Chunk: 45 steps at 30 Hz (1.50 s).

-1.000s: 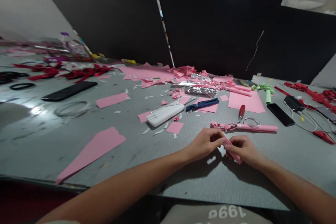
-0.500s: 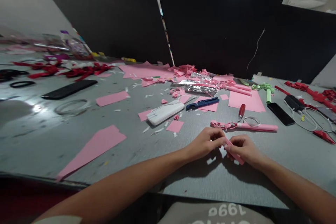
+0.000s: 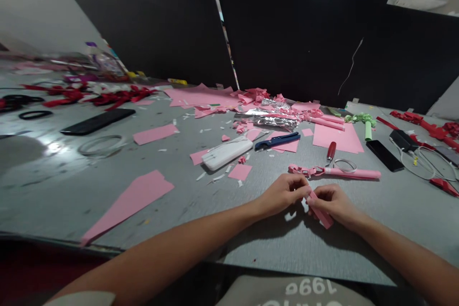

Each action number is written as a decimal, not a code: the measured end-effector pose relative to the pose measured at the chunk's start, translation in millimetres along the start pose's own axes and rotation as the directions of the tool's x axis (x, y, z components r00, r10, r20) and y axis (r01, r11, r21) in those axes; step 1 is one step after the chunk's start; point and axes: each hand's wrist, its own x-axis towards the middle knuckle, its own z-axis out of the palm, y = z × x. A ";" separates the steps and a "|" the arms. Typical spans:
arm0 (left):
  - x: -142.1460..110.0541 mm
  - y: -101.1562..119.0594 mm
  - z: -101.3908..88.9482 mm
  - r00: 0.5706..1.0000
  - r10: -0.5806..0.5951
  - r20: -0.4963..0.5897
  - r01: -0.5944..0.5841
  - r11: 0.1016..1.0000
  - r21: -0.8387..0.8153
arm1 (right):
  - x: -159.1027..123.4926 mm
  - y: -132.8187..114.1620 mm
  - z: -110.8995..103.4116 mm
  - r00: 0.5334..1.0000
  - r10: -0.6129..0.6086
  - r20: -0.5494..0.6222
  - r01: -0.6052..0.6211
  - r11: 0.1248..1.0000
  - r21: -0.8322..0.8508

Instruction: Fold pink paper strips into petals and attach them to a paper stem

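Observation:
Between my two hands is a narrow folded strip of pink paper, held a little above the grey table. My left hand pinches its upper end between thumb and fingers. Lower down, my right hand grips the same strip, its thumb on top and its other fingers curled behind. Just beyond the hands lies a rolled pink paper tube with a curled paper chain at its left end. A ring of pale tape or wire and a red-handled tool rest beside the tube.
A white oblong case and a blue cutter lie ahead among pink scraps. To the right are a black phone and a charger with cable. A large pink paper piece lies at left, near the table's front edge.
The pink strip has turned slightly in my fingers, and its lower end shows wider. Both hands keep almost the same place and grip. The whole view has shifted very slightly.

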 end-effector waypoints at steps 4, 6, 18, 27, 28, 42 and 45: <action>0.2 0.0 -1.6 1.000 0.004 -0.007 -0.004 1.000 0.013 | -1.0 0.3 -1.1 1.000 0.023 -0.001 -0.022 0.997 0.067; 0.1 1.0 -2.3 1.000 0.017 -0.017 -0.017 0.999 0.031 | -1.1 0.9 -1.7 1.000 0.024 -0.008 -0.023 0.996 0.090; -7.7 8.7 -0.8 0.966 0.212 -0.147 -0.157 0.936 0.316 | 3.0 4.7 -0.2 0.994 -0.031 -0.107 0.044 0.992 0.118; -2.1 3.4 -2.4 0.995 0.086 -0.055 -0.076 0.984 0.163 | 4.7 4.8 0.0 0.998 -0.017 -0.066 0.024 0.994 0.107; -2.2 3.2 -2.5 0.994 0.086 -0.060 -0.075 0.984 0.161 | 4.3 4.2 -0.2 0.998 -0.016 -0.062 0.023 0.993 0.112; -2.0 1.8 -1.4 0.995 0.086 -0.047 -0.077 0.983 0.166 | 5.1 4.4 0.3 0.998 -0.017 -0.062 0.022 0.997 0.071; -2.2 1.0 -3.0 0.994 0.095 -0.061 -0.083 0.981 0.173 | 2.1 1.7 -1.1 0.999 -0.019 -0.041 0.022 0.996 0.088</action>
